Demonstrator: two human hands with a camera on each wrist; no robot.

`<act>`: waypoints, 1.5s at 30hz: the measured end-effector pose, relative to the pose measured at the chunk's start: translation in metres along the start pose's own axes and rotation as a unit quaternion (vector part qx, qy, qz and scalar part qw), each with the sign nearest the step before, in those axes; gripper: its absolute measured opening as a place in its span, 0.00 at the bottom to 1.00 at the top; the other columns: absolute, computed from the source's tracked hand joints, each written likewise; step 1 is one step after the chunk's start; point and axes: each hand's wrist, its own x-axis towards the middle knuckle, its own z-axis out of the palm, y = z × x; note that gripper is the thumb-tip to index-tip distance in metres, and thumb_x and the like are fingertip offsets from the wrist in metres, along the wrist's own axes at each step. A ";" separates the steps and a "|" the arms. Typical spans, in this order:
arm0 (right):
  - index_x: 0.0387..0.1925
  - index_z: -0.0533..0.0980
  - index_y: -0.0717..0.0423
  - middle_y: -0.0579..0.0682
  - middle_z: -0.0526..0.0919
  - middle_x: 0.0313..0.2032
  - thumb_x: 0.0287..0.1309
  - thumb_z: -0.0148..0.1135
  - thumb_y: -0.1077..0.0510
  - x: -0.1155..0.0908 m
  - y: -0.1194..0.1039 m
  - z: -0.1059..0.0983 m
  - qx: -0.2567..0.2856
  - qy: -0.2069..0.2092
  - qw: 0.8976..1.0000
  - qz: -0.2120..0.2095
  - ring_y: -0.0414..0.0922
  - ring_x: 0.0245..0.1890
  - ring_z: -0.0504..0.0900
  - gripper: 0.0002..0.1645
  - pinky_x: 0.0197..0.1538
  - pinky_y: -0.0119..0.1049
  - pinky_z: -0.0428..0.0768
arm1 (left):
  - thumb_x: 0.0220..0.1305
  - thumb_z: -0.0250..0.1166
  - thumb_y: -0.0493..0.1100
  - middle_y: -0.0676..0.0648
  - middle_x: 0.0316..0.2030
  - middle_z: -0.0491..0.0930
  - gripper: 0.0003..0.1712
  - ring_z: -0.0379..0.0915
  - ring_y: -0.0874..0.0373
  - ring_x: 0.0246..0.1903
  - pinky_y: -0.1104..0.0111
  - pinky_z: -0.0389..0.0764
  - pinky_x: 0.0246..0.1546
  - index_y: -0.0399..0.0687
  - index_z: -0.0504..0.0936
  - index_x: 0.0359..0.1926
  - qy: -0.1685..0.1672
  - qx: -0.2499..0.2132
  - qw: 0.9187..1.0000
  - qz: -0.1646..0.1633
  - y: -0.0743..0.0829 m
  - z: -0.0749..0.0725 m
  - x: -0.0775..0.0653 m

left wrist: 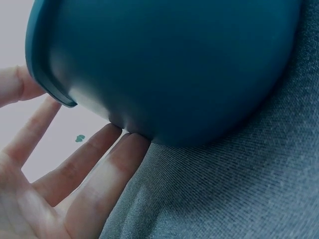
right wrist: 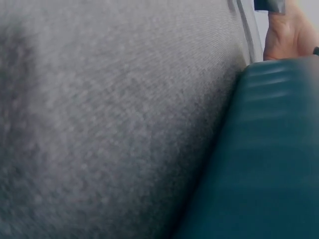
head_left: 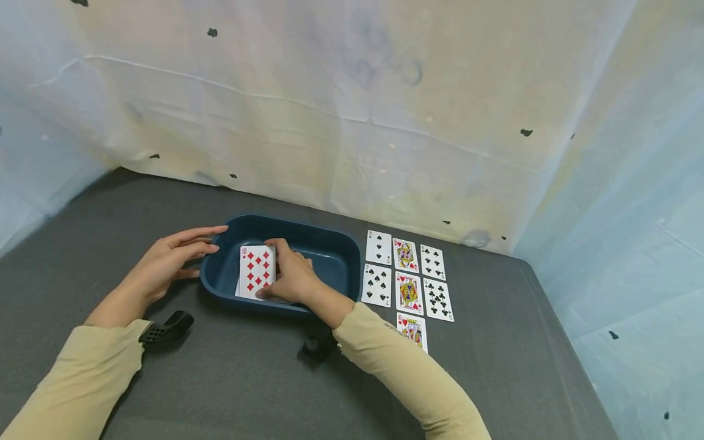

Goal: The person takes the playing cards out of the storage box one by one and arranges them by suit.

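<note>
A dark blue plastic tray (head_left: 335,241) stands on the grey cloth. Inside its left part is a ten of diamonds playing card (head_left: 256,269), face up, with the edge of another card showing beneath. My right hand (head_left: 294,275) reaches over the near rim and grips the ten of diamonds by its right side, thumb at the bottom edge and forefinger at the top. How many cards it holds I cannot tell. At the tray's left end, my left hand (head_left: 165,266) touches the outer wall with outstretched fingers (left wrist: 107,184), as the left wrist view shows.
Right of the tray, several playing cards lie face up in columns: spades (head_left: 376,285), red face cards (head_left: 409,293) and clubs (head_left: 438,299). My right sleeve (head_left: 407,373) partly covers the nearest king. Pale hanging sheets (head_left: 352,110) close off the back and sides.
</note>
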 end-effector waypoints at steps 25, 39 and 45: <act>0.69 0.60 0.44 0.57 0.78 0.40 0.53 0.67 0.66 -0.029 0.023 -0.038 0.320 0.068 0.945 0.010 0.48 0.37 0.86 0.45 0.39 0.32 0.80 | 0.70 0.53 0.58 0.39 0.73 0.51 0.32 0.55 0.35 0.66 0.35 0.64 0.58 0.54 0.62 0.71 0.013 0.004 1.000 -0.006 0.000 0.001 0.001; 0.63 0.71 0.52 0.60 0.80 0.44 0.56 0.62 0.69 -0.052 0.062 -0.073 0.344 0.139 0.929 -0.002 0.36 0.30 0.83 0.32 0.43 0.42 0.84 | 0.71 0.51 0.58 0.38 0.72 0.54 0.32 0.58 0.40 0.64 0.37 0.68 0.57 0.56 0.61 0.72 0.011 0.012 1.000 0.001 -0.003 -0.004 0.002; 0.63 0.71 0.51 0.58 0.78 0.47 0.56 0.62 0.69 -0.061 0.080 -0.085 0.328 0.162 0.930 0.026 0.38 0.35 0.84 0.32 0.47 0.51 0.82 | 0.71 0.50 0.59 0.38 0.71 0.54 0.32 0.58 0.41 0.64 0.37 0.68 0.57 0.57 0.60 0.72 0.008 0.013 1.000 0.000 -0.004 -0.005 0.002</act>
